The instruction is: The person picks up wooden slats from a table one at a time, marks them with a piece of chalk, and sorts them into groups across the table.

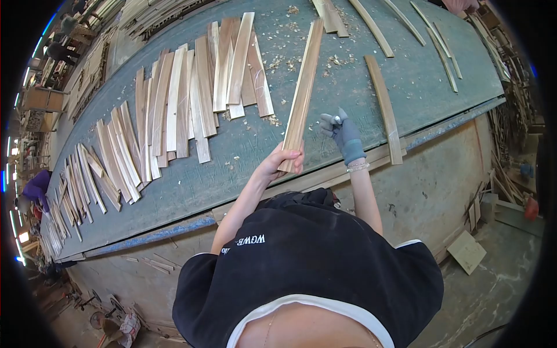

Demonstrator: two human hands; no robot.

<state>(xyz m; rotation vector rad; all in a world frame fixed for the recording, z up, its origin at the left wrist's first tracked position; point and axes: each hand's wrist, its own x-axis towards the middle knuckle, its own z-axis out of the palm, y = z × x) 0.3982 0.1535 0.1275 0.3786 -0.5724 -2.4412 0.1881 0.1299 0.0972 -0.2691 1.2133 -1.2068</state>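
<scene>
The long wood strip (303,93) is narrow and flat, mid-brown with darker streaks along the grain and a paler band down its left edge. Its near end is in the left grip (283,160), which is bare and closed around it at the front edge of the worktop (249,168); the strip runs forward from there over the green surface. The right grip (343,133), in a grey glove (350,142) with paler fingertips, is partly open with fingers loosely bent, just right of the strip and holding nothing.

Right of the right grip, 1 brown board (383,110) lies with its near end over the worktop's edge. Left of the left grip, a long row of strips (180,104) lies side by side, some overlapping, in cream and brown tones. Ahead of the right grip are pale shavings (333,60), and farther ahead and to the right lie several thinner strips (444,55).
</scene>
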